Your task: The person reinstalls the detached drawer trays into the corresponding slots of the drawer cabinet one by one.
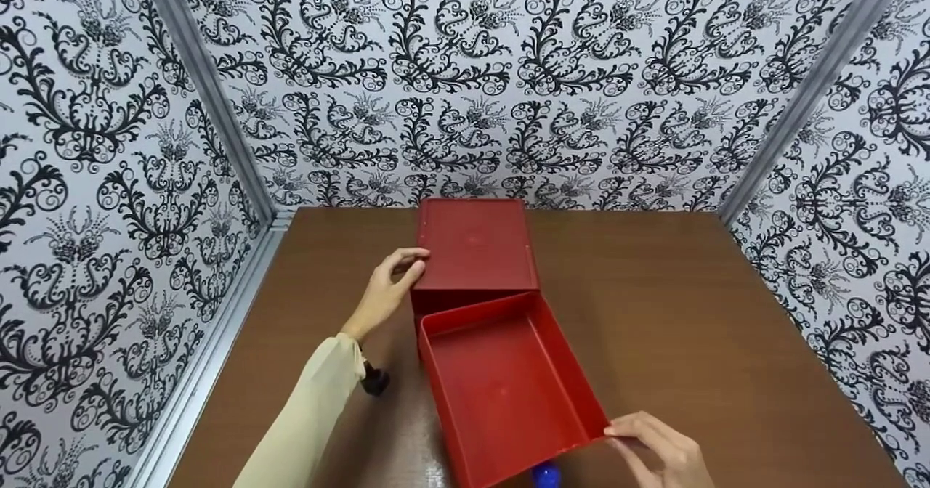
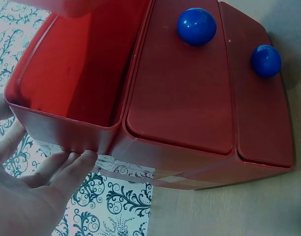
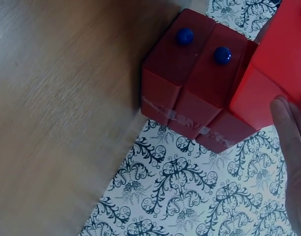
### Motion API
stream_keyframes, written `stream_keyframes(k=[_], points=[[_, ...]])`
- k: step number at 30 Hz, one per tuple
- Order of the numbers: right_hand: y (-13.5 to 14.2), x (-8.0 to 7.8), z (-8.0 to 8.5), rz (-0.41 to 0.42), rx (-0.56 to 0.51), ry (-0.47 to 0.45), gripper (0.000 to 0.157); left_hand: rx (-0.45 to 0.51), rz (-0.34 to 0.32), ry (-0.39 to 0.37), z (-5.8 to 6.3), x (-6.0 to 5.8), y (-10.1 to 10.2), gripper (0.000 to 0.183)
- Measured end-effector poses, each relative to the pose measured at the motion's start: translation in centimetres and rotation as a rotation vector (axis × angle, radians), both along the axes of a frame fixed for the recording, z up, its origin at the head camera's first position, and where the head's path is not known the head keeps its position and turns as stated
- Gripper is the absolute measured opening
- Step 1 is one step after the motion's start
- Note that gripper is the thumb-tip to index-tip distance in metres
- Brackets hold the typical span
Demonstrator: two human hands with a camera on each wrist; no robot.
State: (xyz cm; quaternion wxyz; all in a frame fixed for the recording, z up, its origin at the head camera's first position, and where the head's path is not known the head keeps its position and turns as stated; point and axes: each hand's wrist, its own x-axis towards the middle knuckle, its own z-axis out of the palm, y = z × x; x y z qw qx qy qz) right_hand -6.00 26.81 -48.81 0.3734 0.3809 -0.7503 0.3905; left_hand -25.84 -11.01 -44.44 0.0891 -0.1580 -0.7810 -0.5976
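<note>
A small red plastic drawer cabinet [image 1: 476,245] stands at the back of the table. Its top slot [image 2: 86,64] is open at the front. The drawer [image 1: 501,393] from it, bright red inside and bare, lies askew in front, its far end close at the slot's mouth. My right hand [image 1: 657,448] pinches the drawer's near right corner between thumb and fingers. A blue round knob [image 1: 546,475] shows below its front edge. With fingers fairly straight, my left hand [image 1: 389,285] touches the cabinet's left side near the top. In the left wrist view its fingertips [image 2: 86,158] press that side wall.
Two lower drawers, each with a blue knob [image 2: 197,27], are closed in the cabinet. Clear tape [image 2: 125,166] runs along its side. Brown table [image 1: 676,314] surrounds it, with patterned white walls [image 1: 472,74] behind and beside. A black device [image 1: 375,379] sits at my left wrist.
</note>
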Motion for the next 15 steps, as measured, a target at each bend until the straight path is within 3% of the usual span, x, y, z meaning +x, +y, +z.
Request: stream_keyframes(k=[6, 12, 15], points=[[-0.5, 0.1, -0.1, -0.025, 0.008, 0.013, 0.015, -0.005, 0.003, -0.007, 0.0, 0.0, 0.1, 0.025], [-2.2, 0.9, 2.0, -0.08, 0.014, 0.029, 0.028, -0.002, 0.002, -0.009, 0.1, 0.1, 0.1, 0.026], [-2.5, 0.8, 2.1, -0.101, 0.019, 0.048, 0.029, -0.005, 0.004, -0.013, 0.0, 0.1, 0.1, 0.026]])
